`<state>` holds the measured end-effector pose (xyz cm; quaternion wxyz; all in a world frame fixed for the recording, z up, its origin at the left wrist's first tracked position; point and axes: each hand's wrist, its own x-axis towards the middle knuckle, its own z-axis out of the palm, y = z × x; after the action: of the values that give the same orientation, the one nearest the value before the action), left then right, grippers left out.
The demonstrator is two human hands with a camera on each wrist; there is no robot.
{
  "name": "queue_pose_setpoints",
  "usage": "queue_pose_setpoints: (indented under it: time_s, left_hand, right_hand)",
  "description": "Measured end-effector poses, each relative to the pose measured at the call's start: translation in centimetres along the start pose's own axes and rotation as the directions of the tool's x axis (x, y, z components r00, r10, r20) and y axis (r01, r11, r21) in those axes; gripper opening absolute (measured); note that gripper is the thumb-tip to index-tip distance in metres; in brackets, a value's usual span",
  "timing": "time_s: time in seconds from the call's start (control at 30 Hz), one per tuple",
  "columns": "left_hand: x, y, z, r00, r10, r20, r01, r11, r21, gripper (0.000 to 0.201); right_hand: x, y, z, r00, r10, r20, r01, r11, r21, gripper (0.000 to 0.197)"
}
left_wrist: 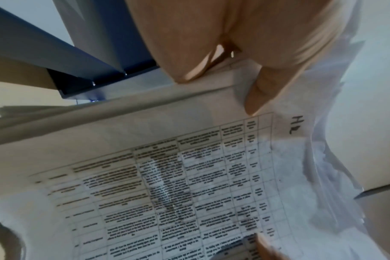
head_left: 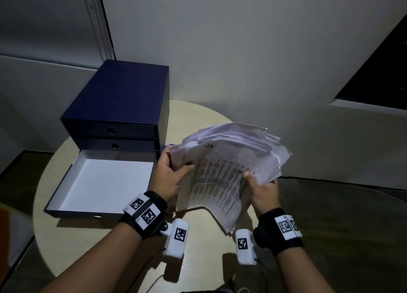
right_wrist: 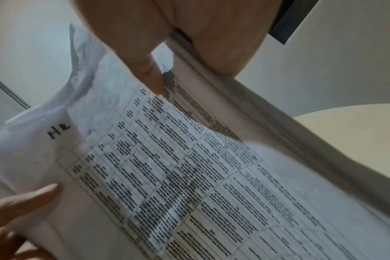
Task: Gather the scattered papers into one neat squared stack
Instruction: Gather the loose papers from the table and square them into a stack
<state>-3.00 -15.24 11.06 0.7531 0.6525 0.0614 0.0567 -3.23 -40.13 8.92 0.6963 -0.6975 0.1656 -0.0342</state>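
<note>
You worked in a dim room: in the head view one pool of light fell on the round table [head_left: 198,116] and the papers [head_left: 222,178], while the floor and corners sank into near black. Your forearms threw hard shadows toward you. The wide lens bowed the wall lines at the edges. Both wrist views were brighter but soft, the printed table on the papers [left_wrist: 189,184] smeared by motion blur, and your fingers [right_wrist: 145,66] out of focus.

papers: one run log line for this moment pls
stage: squaring | papers: lifted off table, edges fanned | left hand: grips left edge | right hand: grips right edge | drawer: open
</note>
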Motion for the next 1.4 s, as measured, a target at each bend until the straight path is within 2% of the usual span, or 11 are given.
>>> queue_pose_setpoints:
  time_s: [0.07, 0.17, 0.37, 0.5, 0.6, 0.93, 1.03, 1.1, 1.2, 1.3, 1.4]
  left_hand:
    - [0.0, -0.5, -0.3, 1.000, -0.022, 0.006, 0.022, 1.000, -0.020, 0.054]
    - [-0.2, -1.5, -1.2, 0.996, -0.086, 0.033, 0.085, 0.996, 0.028, 0.051]
    - [0.2, -1.7, -1.8, 0.996, -0.084, 0.031, 0.081, 0.993, 0.083, 0.067]
    - [0.3, -1.7, -1.6, 0.992, -0.099, 0.072, 0.094, 0.993, 0.073, 0.077]
    - [0.4, -1.6, -1.3, 0.992, -0.099, 0.081, 0.095, 0.994, 0.052, 0.070]
    - [1.7, -1.2, -2.2, 0.990, -0.103, 0.097, 0.106, 0.994, -0.029, 0.062]
    - [1.8, -1.2, -2.2, 0.983, -0.071, 0.168, 0.073, 0.997, -0.007, 0.068]
    - [1.7, -1.2, -2.1, 0.978, -0.020, 0.208, 0.014, 0.999, 0.031, 0.062]
    - [2.2, -1.2, -2.6, 0.981, -0.007, 0.195, 0.004, 1.000, 0.016, 0.057]
    - [1.8, -1.0, -2.4, 0.984, -0.027, 0.175, 0.024, 1.000, 0.018, 0.032]
    - [1.1, -0.3, -1.1, 0.984, -0.006, 0.178, -0.004, 0.998, 0.055, 0.016]
  right_hand:
    - [-0.3, 0.5, -0.3, 1.000, -0.005, 0.024, 0.005, 1.000, -0.010, 0.022]
    - [-0.8, 1.9, -0.6, 0.999, 0.051, 0.008, -0.050, 0.995, -0.086, 0.017]
    - [-1.0, 2.1, -0.2, 0.998, 0.053, 0.034, -0.055, 0.997, 0.062, 0.028]
    - [-1.1, 1.7, -0.1, 0.994, 0.042, 0.102, -0.056, 0.989, 0.137, 0.050]
    - [-1.1, 1.3, -0.6, 0.986, 0.085, 0.140, -0.103, 0.986, 0.129, 0.034]
    - [-0.5, -0.2, -1.8, 0.998, -0.009, 0.068, 0.001, 0.993, 0.116, 0.038]
    - [-0.6, -0.7, -1.5, 0.994, -0.010, 0.105, -0.004, 0.992, 0.126, 0.039]
    - [-0.9, -1.0, -1.1, 0.992, -0.022, 0.126, 0.010, 0.995, 0.099, 0.045]
    - [-0.5, -1.1, -1.4, 0.997, -0.057, 0.055, 0.049, 0.990, 0.130, 0.048]
    - [-0.7, -1.0, -0.6, 0.995, -0.048, 0.083, 0.051, 0.998, -0.031, 0.020]
    - [-0.7, -0.4, 0.5, 0.998, -0.020, 0.067, 0.032, 0.984, -0.177, 0.019]
